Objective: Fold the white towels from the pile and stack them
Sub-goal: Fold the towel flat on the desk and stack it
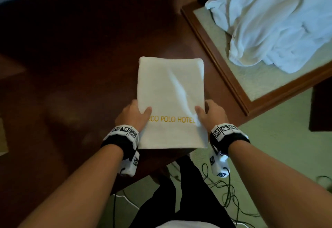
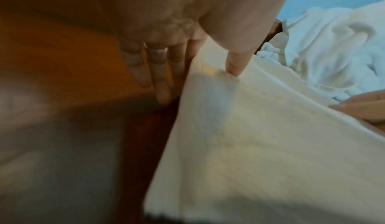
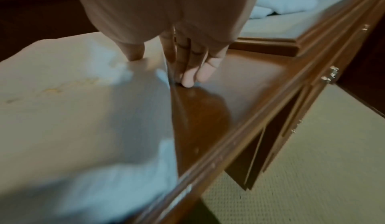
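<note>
A folded white towel (image 1: 170,87) with gold "POLO HOTEL" lettering lies lengthwise on the dark wooden table (image 1: 71,56), its near end hanging over the table's front edge. My left hand (image 1: 139,110) pinches its left edge, thumb on top and fingers at the side. My right hand (image 1: 203,110) pinches the right edge the same way. In the left wrist view the thumb presses the towel (image 2: 250,145) and the fingers (image 2: 160,82) lie along its edge. In the right wrist view the fingertips (image 3: 189,81) touch the table beside the towel (image 3: 73,112). The crumpled pile of white towels (image 1: 269,21) lies at the back right.
The pile rests on a lower surface with a wooden frame (image 1: 215,62) to the table's right. Green carpet (image 1: 269,155) and loose cables (image 1: 224,191) lie beneath my arms. The right wrist view shows drawer fronts with a metal handle (image 3: 331,76) under the table edge.
</note>
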A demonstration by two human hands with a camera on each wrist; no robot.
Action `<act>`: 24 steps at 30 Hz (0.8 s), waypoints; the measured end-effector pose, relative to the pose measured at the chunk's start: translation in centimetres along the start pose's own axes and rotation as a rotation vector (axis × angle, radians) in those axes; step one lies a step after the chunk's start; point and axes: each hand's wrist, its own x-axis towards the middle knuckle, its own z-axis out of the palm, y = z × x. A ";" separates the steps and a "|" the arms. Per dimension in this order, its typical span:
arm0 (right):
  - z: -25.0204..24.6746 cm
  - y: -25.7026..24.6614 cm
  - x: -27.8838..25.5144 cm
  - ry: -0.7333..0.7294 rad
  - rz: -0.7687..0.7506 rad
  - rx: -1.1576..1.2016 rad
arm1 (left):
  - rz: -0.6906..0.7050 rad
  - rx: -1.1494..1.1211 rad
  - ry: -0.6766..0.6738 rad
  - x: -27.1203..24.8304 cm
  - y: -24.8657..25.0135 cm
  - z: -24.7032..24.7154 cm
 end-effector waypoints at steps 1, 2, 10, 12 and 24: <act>0.3 0.0 -0.9 -0.010 0.047 0.043 | -0.023 -0.080 -0.036 -0.4 -0.3 0.4; 0.6 0.0 -1.6 -0.034 0.086 0.089 | -0.046 -0.164 -0.066 -0.7 -0.6 0.8; 1.6 -2.0 -4.3 -0.131 0.294 0.364 | -0.157 -0.450 -0.227 -2.1 -1.3 1.3; 0.4 -2.3 -5.0 -0.139 0.271 0.364 | -0.119 -0.475 -0.201 -3.0 -0.6 0.6; -14.7 -2.5 -5.4 0.031 -0.002 0.319 | 0.267 -0.498 0.015 -8.9 12.5 -8.4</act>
